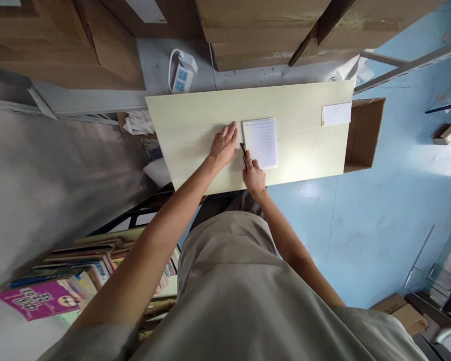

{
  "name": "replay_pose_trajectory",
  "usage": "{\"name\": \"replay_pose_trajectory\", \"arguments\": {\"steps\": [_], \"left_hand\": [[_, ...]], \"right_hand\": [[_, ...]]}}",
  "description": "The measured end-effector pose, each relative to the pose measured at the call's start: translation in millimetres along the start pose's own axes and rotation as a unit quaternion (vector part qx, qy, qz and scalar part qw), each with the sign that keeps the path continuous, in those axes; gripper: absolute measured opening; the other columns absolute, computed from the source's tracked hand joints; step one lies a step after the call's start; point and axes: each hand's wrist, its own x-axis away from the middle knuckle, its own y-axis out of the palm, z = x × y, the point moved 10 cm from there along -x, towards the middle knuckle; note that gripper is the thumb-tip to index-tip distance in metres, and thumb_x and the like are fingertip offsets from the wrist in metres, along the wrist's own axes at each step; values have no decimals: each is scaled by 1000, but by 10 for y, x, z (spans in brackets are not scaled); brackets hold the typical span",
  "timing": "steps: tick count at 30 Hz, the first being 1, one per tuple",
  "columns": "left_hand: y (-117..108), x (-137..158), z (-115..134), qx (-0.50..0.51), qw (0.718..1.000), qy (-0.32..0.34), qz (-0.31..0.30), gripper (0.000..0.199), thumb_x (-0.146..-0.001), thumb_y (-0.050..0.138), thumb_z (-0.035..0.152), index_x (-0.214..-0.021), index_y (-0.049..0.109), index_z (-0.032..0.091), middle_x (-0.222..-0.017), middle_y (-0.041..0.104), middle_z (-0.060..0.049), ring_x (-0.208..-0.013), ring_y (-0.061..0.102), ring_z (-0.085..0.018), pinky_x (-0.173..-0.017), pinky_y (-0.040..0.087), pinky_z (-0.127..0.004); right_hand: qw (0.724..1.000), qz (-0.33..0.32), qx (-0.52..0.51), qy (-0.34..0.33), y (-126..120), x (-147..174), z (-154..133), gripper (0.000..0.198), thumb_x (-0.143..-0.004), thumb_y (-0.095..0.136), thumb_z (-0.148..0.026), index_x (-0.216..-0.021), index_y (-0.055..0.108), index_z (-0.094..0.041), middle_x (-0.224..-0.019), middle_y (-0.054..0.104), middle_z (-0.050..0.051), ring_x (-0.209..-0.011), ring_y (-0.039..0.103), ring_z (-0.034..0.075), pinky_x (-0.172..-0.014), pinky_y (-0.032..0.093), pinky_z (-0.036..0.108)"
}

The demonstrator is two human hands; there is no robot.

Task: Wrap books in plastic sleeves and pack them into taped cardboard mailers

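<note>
A stack of lined paper [261, 143] lies near the middle of the pale yellow board [304, 110]. In my right hand [254, 176] is a black and yellow utility knife [244, 154], its tip pointing away from me beside the stack's left edge. My left hand [224, 144] rests on the board just left of the paper, fingers stretched out and pointing away from me. Whether something thin lies under that hand, I cannot tell. Toward the board's right end sits a white slip [335, 114].
Large cardboard boxes [263, 37] stand behind the board, with a white power strip [183, 75] in front of them. An open carton [364, 134] is at the board's right end. Piled books [45, 296] are at lower left, and a metal bar [417, 62] slants at upper right.
</note>
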Motion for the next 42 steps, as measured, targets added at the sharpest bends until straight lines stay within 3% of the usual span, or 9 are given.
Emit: {"name": "replay_pose_trajectory", "arguments": {"steps": [7, 16, 21, 25, 29, 32, 35, 38, 42], "left_hand": [[10, -5, 0, 14, 1000, -5, -10, 94, -111, 76, 42, -189, 35, 8, -200, 27, -28, -185, 29, -49, -150, 33, -71], [96, -11, -27, 20, 998, -24, -60, 107, -114, 71, 55, -196, 15, 13, -205, 10, -24, -189, 11, -50, -152, 17, -76], [202, -59, -108, 35, 998, -25, -46, 106, -113, 66, 59, -195, 15, 13, -205, 14, -21, -189, 10, -48, -150, 16, -82], [243, -114, -140, 71, 997, -32, -20, 105, -104, 76, 47, -191, 24, 20, -205, 17, -12, -187, 16, -44, -148, 20, -87], [194, -120, -120, 89, 993, -80, -8, 92, -99, 77, 5, -184, 41, 8, -204, 22, -15, -184, 27, -40, -152, 25, -75], [36, -34, 3, 97, 992, -83, 10, 89, -93, 73, -15, -177, 47, -2, -201, 27, -21, -184, 35, -34, -155, 25, -57], [-222, 172, 126, 126, 986, -93, 50, 76, -93, 79, -10, -166, 58, -2, -195, 40, -25, -181, 46, -29, -152, 34, -41], [-463, 405, 262, 143, 981, -106, 81, 62, -93, 82, 0, -154, 70, 5, -181, 62, -25, -171, 60, -36, -145, 50, -49], [-933, 557, 539, 149, 975, -72, 152, 49, -102, 76, 11, -150, 78, 16, -160, 80, -18, -143, 83, -34, -130, 66, -53]], "right_hand": [[1000, -29, 11, 5, 132, 237, 128, 75, -124, 35, -19, -198, 23, -25, -154, 73, 22, -113, 85, 30, -100, 70, 42], [995, -81, 64, -2, 304, 538, 260, 79, -124, 36, -20, -199, 14, -29, -157, 70, 21, -118, 85, 30, -102, 71, 42], [988, -120, 97, -24, 260, 722, 285, 81, -122, 35, -16, -199, 15, -29, -161, 68, 25, -122, 85, 33, -105, 71, 45], [981, -150, 112, -44, 210, 847, 257, 82, -118, 34, -8, -198, 21, -24, -164, 67, 29, -127, 84, 35, -108, 69, 46], [976, -175, 108, -67, 112, 956, 232, 78, -119, 37, -10, -196, 28, -21, -162, 70, 29, -134, 82, 35, -111, 67, 46], [985, -136, 78, -68, -182, 1009, 279, 78, -120, 41, -17, -196, 26, -24, -161, 72, 26, -129, 84, 35, -109, 67, 46], [996, -53, 26, -65, -652, 1044, 369, 79, -118, 49, -23, -195, 31, -26, -155, 77, 21, -119, 86, 34, -103, 67, 45], [992, 64, -67, -91, -1248, 1012, 409, 75, -114, 53, -28, -187, 40, -22, -149, 82, 19, -112, 88, 34, -96, 68, 44], [945, 205, -186, -172, -2207, 827, 220, 63, -109, 57, -44, -165, 52, -17, -126, 88, 18, -98, 87, 38, -83, 68, 47]]}}
